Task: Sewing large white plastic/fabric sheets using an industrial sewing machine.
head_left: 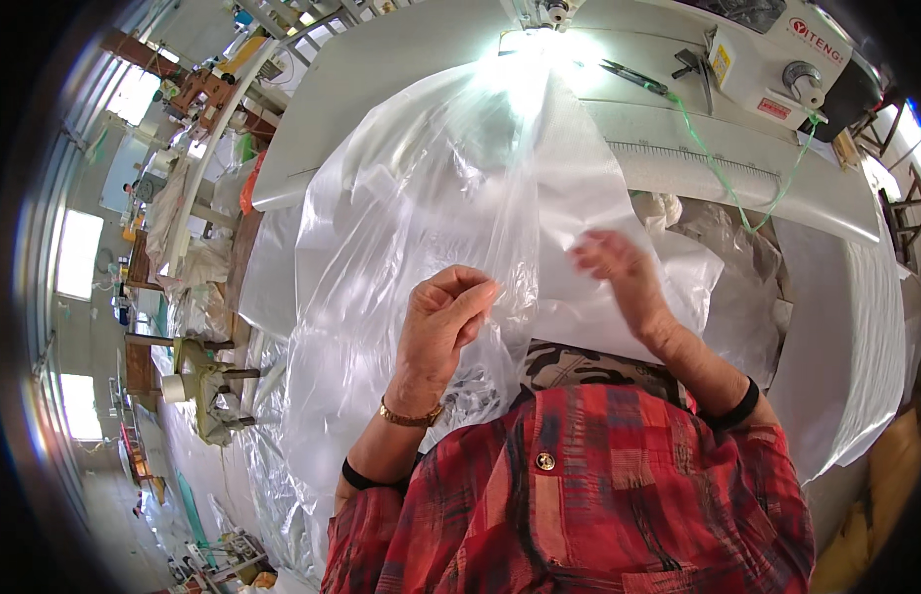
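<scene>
While both hands are up in front of the chest, one big clear plastic sheet hangs between them and the sewing table. Left hand first: fingers curled in and pressed together, thumb against them, pinching a fold of the plastic near its middle. Right hand next, and it's blurred, so whether those fingers grip the plastic or just brush it, I cannot tell; they look loosely bent against the white fabric behind.

Count it up: two hands, one gold bracelet on the left wrist, two black bands, one on each forearm, one red plaid shirt with one brass button. One white sewing machine sits at the top right, cut off by the rim of the picture. One pair of snips lies on the table, with a green cord trailing down from near it.

Glare from the lamp washes out the top of the sheet, so its upper edge is lost. More plastic piles at lower left, its extent hard to judge.
</scene>
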Demonstrator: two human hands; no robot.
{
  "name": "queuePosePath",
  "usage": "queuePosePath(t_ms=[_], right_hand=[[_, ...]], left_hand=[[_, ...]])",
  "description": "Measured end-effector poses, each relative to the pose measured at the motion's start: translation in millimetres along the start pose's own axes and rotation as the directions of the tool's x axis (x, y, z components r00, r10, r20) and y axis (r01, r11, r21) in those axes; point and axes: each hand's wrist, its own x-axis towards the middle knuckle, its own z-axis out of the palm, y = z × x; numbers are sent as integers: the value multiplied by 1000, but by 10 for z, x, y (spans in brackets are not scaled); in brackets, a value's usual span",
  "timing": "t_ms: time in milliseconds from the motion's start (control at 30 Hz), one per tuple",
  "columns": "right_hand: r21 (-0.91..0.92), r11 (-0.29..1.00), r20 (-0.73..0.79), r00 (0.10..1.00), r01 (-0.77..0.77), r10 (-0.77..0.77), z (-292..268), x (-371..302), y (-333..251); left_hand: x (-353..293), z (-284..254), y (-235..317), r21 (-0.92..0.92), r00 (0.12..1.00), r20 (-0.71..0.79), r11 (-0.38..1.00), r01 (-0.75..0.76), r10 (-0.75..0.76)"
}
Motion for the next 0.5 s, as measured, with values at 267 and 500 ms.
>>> queuePosePath(t_ms=[267, 500], right_hand=[[-10, 955, -459, 847, 297, -269, -434, 608, 516], [-735, 548, 156, 886, 400, -437, -376, 288, -41]], left_hand=[[-130, 77, 100, 59, 989, 102, 992, -112, 106], [-154, 173, 155, 157, 981, 150, 977, -144, 121]])
